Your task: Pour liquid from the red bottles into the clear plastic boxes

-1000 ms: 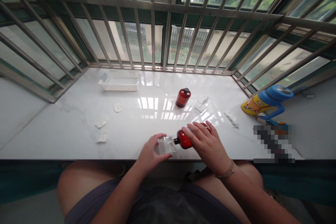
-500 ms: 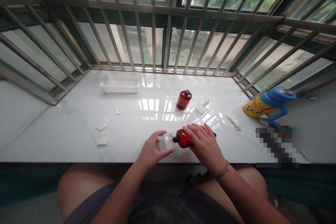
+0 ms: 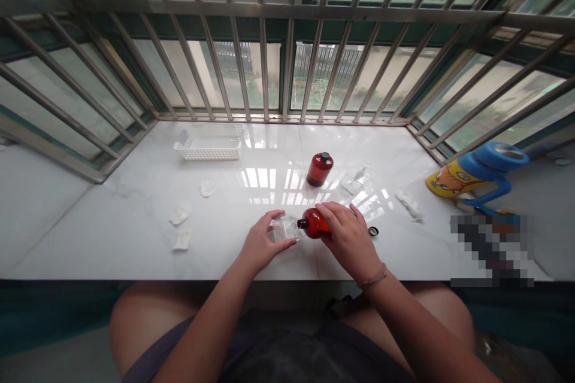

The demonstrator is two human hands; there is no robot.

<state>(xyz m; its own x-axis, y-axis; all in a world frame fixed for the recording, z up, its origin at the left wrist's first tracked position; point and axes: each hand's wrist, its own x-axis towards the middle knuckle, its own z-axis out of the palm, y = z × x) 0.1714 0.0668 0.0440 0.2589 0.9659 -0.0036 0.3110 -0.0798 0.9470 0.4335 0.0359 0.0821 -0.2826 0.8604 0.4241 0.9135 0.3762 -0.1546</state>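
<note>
Near the front of the white counter, my left hand (image 3: 263, 242) grips a clear square-looking bottle (image 3: 286, 228) between thumb and fingers. My right hand (image 3: 349, 238) is wrapped over a red translucent bottle (image 3: 313, 222), tipped on its side with its black neck pointing left. That neck is at the clear bottle's right end; whether liquid flows, I cannot tell. A black ring-shaped cap (image 3: 373, 231) lies on the counter just right of my right hand. Farther back stands a second red bottle (image 3: 319, 170), upright with a black cap, beside a clear pump top (image 3: 356, 180).
A white perforated basket (image 3: 209, 150) stands at the back left. Crumpled white wipes (image 3: 181, 241) and a round white pad (image 3: 207, 188) lie at left, another wipe (image 3: 408, 204) at right. A blue and yellow flask (image 3: 476, 170) leans at far right. Metal window bars close off the back.
The red bottle and clear bottle stay mouth to mouth, slightly higher in view. The black cap beyond my right hand now shows more fully. The whole view has shifted a little.
</note>
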